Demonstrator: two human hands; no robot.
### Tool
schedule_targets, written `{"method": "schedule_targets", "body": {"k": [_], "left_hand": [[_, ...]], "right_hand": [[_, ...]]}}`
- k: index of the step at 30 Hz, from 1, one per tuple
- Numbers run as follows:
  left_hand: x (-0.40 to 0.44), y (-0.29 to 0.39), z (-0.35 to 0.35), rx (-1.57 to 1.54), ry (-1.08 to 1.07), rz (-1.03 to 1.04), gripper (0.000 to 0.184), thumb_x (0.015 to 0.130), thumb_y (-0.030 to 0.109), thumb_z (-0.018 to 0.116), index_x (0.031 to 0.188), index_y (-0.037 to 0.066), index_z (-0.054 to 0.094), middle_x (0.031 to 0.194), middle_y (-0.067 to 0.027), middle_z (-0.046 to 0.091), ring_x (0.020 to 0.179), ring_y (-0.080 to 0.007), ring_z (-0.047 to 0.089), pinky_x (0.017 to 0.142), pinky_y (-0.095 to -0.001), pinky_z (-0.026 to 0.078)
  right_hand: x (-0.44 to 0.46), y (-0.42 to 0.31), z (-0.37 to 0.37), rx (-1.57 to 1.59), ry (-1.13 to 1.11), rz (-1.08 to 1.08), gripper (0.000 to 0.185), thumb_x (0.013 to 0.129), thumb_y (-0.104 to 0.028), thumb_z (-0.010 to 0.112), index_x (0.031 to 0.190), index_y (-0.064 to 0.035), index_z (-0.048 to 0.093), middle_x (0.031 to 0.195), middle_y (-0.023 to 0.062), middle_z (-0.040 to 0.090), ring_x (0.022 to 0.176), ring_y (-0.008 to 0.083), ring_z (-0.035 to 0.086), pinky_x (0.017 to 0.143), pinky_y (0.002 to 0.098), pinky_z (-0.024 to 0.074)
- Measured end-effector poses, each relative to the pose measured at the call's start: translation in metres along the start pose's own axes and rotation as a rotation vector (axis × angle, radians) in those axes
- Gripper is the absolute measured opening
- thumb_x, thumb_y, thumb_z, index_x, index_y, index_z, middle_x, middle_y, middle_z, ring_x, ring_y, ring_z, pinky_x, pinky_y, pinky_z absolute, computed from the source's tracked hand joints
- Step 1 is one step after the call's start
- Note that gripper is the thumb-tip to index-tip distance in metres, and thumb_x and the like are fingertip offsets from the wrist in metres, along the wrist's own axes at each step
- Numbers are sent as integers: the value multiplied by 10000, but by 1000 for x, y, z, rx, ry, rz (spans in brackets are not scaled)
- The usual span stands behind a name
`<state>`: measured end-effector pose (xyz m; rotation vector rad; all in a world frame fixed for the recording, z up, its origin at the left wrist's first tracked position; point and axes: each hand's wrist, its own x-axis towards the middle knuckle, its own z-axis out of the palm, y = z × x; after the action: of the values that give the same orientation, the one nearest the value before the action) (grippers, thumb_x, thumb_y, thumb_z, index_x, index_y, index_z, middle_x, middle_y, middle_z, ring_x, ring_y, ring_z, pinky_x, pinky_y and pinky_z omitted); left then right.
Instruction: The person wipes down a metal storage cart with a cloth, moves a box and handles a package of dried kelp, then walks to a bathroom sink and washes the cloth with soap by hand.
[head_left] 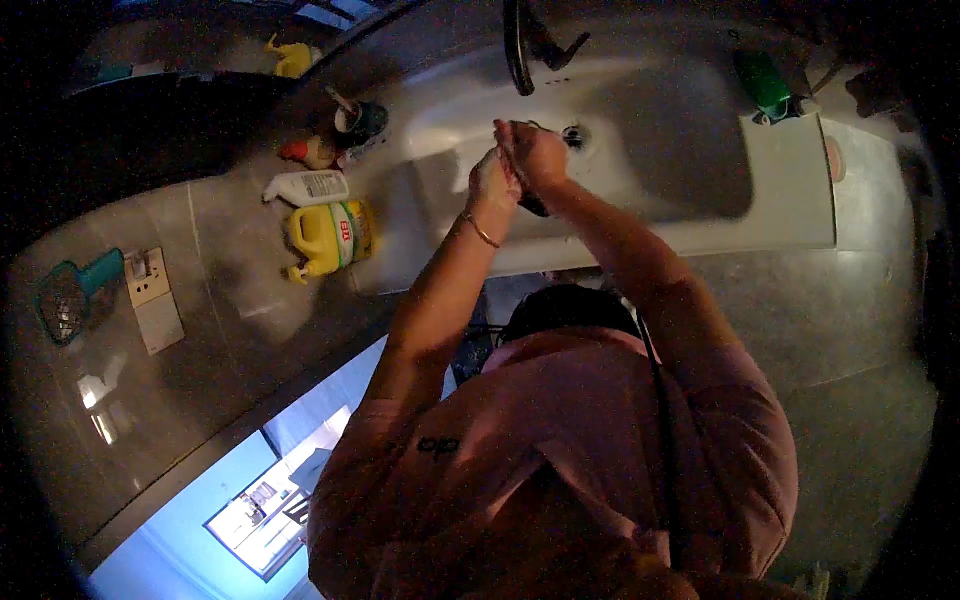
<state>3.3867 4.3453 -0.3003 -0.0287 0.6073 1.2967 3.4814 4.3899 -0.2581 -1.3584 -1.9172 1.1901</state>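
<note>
One mesh-headed racket [63, 303] is seen at the far left, with a socket plate [155, 300] beside it. Farther right, a yellow bottle [320, 238] and a white bottle [318, 187] are placed next to each other, and a cup [358, 120] is placed near them, close to the left end of the sink [690, 150]. Next, the left hand [494, 182], with a bracelet [481, 232] on its wrist, is pressed against the right hand [540, 158] above the basin. The two are clasped together; whether anything is held between them cannot be made out. Below them a dark shape [534, 205] is partly covered, and its nature cannot be judged. The tap [517, 60] is set just beyond the hands; whether water is running is not shown. To the right of the hands, the drain [573, 137] is left uncovered, and near the far right a green bottle [770, 85] is placed at the rim.

Anything small between the palms could be lost down the drain if the fingers were loosened. Knuckles could be knocked on the tap if the hands were raised, and the bracelet could be wetted by splashing, so close is it to the basin.
</note>
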Motion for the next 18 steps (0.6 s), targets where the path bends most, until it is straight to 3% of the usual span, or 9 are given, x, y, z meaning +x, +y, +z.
{"method": "schedule_targets", "body": {"k": [1, 2, 6, 9, 11, 13, 14, 17, 18], "left_hand": [[5, -6, 2, 74, 268, 228, 358, 924, 393, 383, 991, 92, 563, 917, -82, 589, 815, -233, 579, 647, -340, 490], [1, 1, 0, 360, 641, 160, 396, 920, 418, 386, 1039, 76, 546, 1027, -87, 570, 934, -238, 553, 758, -362, 480], [-14, -4, 12, 226, 504, 175, 398, 919, 431, 375, 1018, 92, 557, 1004, -75, 573, 908, -240, 556, 740, -360, 481], [11, 9, -41, -180, -663, -263, 365, 925, 391, 348, 1072, 121, 544, 1005, -67, 582, 912, -225, 565, 735, -357, 487], [10, 8, -33, -345, -554, -232, 334, 927, 329, 359, 1089, 94, 532, 1048, -63, 567, 972, -208, 543, 803, -349, 467], [-7, 4, -1, 50, -95, 19, 331, 932, 308, 357, 1084, 75, 538, 1037, -60, 572, 961, -208, 549, 803, -340, 467], [-14, 3, 13, 248, 136, 141, 330, 935, 297, 357, 1081, 66, 541, 1031, -59, 575, 955, -208, 552, 803, -336, 467], [-16, -5, 30, 277, 260, 108, 317, 931, 325, 403, 1009, 77, 584, 986, -41, 620, 883, -201, 593, 788, -346, 485], [-10, -3, 9, 296, 190, 134, 390, 938, 347, 361, 1118, 52, 543, 1096, -72, 592, 978, -237, 571, 878, -360, 455]], "right_hand": [[-8, 2, 11, -8, 69, -37, 425, 872, -482, 433, 856, -109, 636, 708, 185, 608, 702, 390, 585, 605, 431, 462], [-20, 2, 19, -78, 58, -90, 447, 858, -518, 427, 846, -111, 611, 676, 188, 596, 697, 391, 584, 601, 442, 457], [-7, 6, 5, -124, -66, -37, 483, 840, -556, 432, 883, -128, 650, 727, 197, 610, 696, 370, 594, 604, 426, 460], [3, 12, -6, 36, 14, 50, 474, 881, -509, 390, 865, -115, 653, 738, 152, 635, 689, 356, 611, 603, 436, 473], [-12, 3, 5, -51, 51, 31, 477, 889, -504, 378, 854, -124, 663, 791, 147, 643, 728, 349, 614, 632, 425, 477], [-32, -6, 13, 118, 121, -218, 490, 894, -504, 360, 856, -118, 659, 803, 157, 640, 736, 356, 611, 643, 432, 476], [-29, -2, 11, 128, 120, -192, 501, 891, -502, 377, 819, -89, 650, 775, 177, 631, 733, 363, 608, 648, 435, 471], [8, 27, -2, 165, 5, 55, 502, 884, -502, 403, 812, -63, 636, 755, 191, 620, 709, 372, 596, 643, 422, 468], [14, 36, -3, 182, -129, 162, 454, 895, -456, 445, 819, -49, 630, 764, 153, 642, 699, 339, 606, 649, 401, 467]]}}
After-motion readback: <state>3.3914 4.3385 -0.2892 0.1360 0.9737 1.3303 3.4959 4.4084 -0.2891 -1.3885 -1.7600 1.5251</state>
